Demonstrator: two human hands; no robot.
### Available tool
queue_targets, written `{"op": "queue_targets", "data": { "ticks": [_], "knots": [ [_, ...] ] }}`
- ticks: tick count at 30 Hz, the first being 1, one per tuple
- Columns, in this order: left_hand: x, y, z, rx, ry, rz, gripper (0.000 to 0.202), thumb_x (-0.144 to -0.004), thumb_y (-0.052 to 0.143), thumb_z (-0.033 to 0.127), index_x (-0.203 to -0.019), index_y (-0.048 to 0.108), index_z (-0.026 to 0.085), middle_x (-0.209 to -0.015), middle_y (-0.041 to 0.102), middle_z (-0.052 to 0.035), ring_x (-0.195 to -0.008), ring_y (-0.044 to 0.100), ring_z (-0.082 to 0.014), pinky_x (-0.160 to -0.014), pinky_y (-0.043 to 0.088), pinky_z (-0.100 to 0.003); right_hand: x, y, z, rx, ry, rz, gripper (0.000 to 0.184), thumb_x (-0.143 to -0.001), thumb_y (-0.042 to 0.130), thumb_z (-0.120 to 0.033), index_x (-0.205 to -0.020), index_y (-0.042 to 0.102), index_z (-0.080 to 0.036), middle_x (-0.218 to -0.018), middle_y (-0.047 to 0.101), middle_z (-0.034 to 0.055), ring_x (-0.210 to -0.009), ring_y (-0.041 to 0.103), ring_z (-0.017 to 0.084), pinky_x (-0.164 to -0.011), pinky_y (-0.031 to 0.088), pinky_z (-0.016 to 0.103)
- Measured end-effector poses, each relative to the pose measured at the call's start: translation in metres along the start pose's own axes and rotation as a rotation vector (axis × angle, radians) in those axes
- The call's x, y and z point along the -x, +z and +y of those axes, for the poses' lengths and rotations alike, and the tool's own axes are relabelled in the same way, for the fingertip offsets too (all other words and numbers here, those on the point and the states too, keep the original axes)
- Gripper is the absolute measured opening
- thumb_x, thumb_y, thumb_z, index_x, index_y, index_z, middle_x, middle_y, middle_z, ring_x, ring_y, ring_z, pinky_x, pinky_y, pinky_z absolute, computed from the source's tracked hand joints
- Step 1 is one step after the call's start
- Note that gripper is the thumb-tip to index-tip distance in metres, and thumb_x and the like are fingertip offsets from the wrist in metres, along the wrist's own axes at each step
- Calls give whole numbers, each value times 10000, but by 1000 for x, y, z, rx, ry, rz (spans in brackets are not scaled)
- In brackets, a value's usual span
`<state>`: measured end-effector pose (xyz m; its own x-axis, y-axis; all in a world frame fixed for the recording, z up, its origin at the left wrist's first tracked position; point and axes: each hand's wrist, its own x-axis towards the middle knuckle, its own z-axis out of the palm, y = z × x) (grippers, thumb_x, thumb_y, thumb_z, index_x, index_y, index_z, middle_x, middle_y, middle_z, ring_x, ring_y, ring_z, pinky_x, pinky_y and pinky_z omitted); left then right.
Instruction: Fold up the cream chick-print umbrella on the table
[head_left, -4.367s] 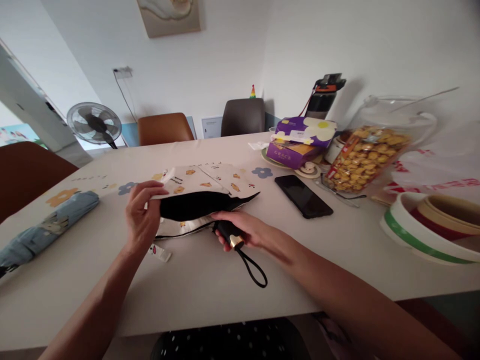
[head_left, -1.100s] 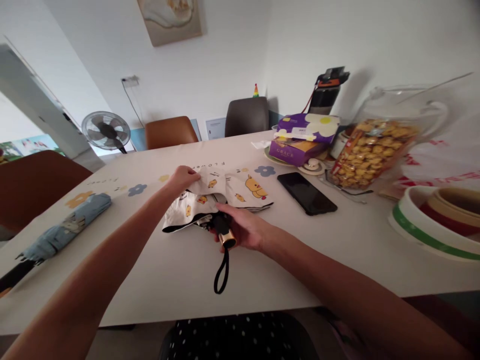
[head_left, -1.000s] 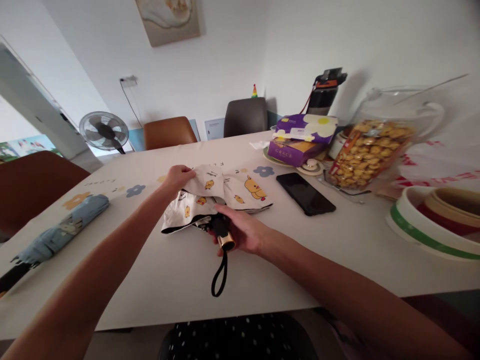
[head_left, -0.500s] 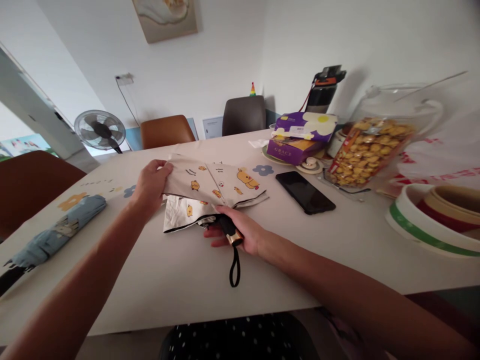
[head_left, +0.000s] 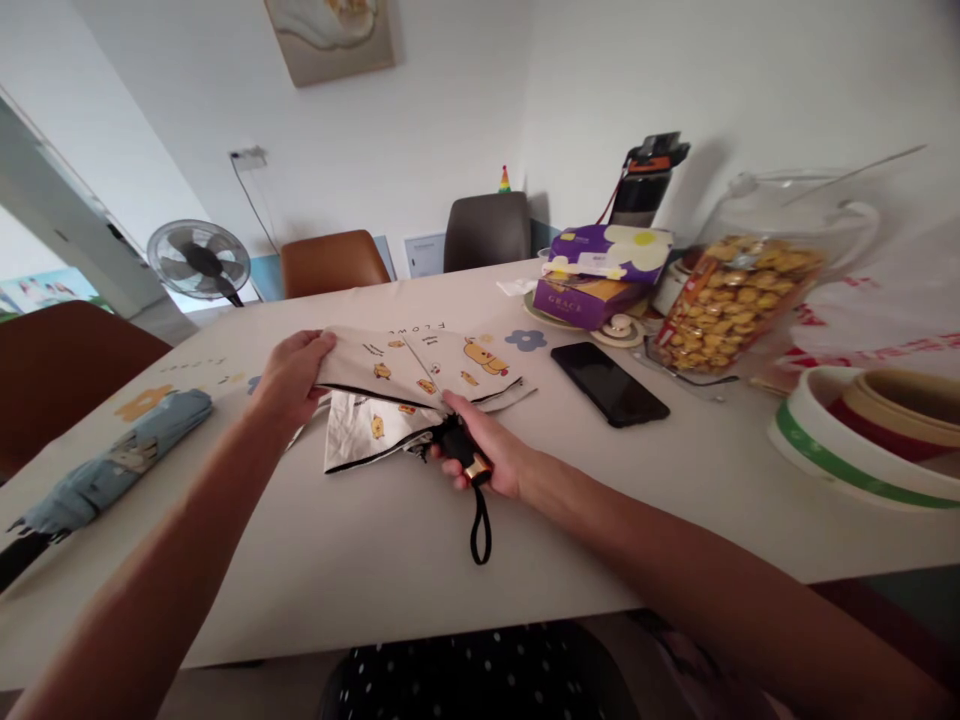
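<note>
A cream folding umbrella (head_left: 420,365) with yellow cartoon prints and black edging lies collapsed above the table, its cloth panels loose and fanned out. My left hand (head_left: 289,375) pinches the far left edge of one panel between thumb and fingers. Around the black umbrella handle (head_left: 459,450), which has a gold end and a hanging wrist strap, the fingers of my right hand (head_left: 487,445) are wrapped, with the thumb resting on the panel's edge. At the left, a blue umbrella (head_left: 124,465) rests on the table, its cloth gathered against the shaft.
A black phone (head_left: 609,384) lies right of the cream umbrella. Beyond it are a purple tissue pack (head_left: 611,250), a dark bottle (head_left: 643,185), a clear jug of snacks (head_left: 739,300) and several tape rolls (head_left: 817,445). Chairs (head_left: 334,262) and a fan (head_left: 199,260) stand behind the table (head_left: 360,580).
My left hand has drawn the panel's edge slightly left and down. My right hand's fingers have closed more around the handle, and the handle has shifted a little right.
</note>
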<state>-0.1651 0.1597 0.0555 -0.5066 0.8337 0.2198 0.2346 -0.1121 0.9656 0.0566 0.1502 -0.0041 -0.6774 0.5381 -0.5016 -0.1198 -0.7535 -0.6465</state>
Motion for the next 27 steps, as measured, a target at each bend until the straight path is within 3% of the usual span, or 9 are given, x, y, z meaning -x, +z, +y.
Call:
{"op": "queue_targets", "data": {
  "ticks": [3,7,10,12,16,19,21,23,27],
  "knots": [
    [4,-6,-18,-102,-133,-59,183,-680,580,285,-816,590,164,-609,538,-9,-443,457,-102,-384,335,-198,-2,-1,1,39,-13,41,291,-874,474,-449,-787,441,-174,-566,516,-9,-351,439,77,-298,359,184],
    [20,-12,-60,-646,21,41,259,-728,514,303,-947,562,172,-732,609,-43,-619,568,-172,-525,412,-256,-2,-1,1,118,-68,63,234,-875,510,-386,-805,428,-178,-593,525,-11,-360,455,83,-292,377,198],
    [34,-11,-81,-1003,46,-96,312,-795,448,364,-1048,530,200,-880,648,-93,-787,608,-255,-638,433,-340,-1,1,2,166,-115,95,224,-876,517,-363,-801,445,-165,-591,514,-17,-358,453,80,-277,374,199],
    [38,-11,-85,-1111,30,-121,360,-817,418,395,-1123,490,220,-943,651,-106,-833,608,-294,-662,428,-381,0,3,4,178,-134,119,229,-879,513,-355,-783,449,-158,-588,505,-20,-359,452,79,-268,372,199],
    [31,-21,-85,-1041,34,-48,404,-790,466,372,-1159,458,208,-927,646,-85,-788,601,-266,-623,426,-359,-2,5,9,238,-204,163,225,-884,502,-335,-763,454,-151,-583,495,-24,-350,453,82,-251,377,211],
    [24,-29,-87,-873,236,178,332,-762,485,255,-1086,501,185,-932,616,-71,-752,576,-188,-639,438,-317,-3,4,11,263,-229,165,229,-891,489,-335,-756,447,-155,-578,493,-25,-339,453,86,-244,381,220],
    [22,-24,-83,-763,420,264,291,-763,466,205,-1047,522,180,-934,596,-59,-750,563,-155,-669,453,-299,-4,3,10,258,-210,150,223,-897,479,-332,-762,442,-159,-578,499,-22,-341,461,90,-249,388,221],
    [24,-10,-73,-694,564,205,253,-770,457,189,-1009,542,177,-932,589,-53,-790,565,-150,-714,466,-295,-4,3,9,259,-196,145,214,-902,471,-318,-763,440,-158,-572,500,-21,-338,463,92,-252,393,222],
    [32,43,-37,-695,687,-132,220,-792,447,177,-964,585,188,-977,607,-48,-914,570,-170,-805,465,-309,-3,4,7,278,-177,159,214,-897,482,-318,-763,428,-159,-549,497,-26,-321,452,95,-253,401,233]
  ]
}}
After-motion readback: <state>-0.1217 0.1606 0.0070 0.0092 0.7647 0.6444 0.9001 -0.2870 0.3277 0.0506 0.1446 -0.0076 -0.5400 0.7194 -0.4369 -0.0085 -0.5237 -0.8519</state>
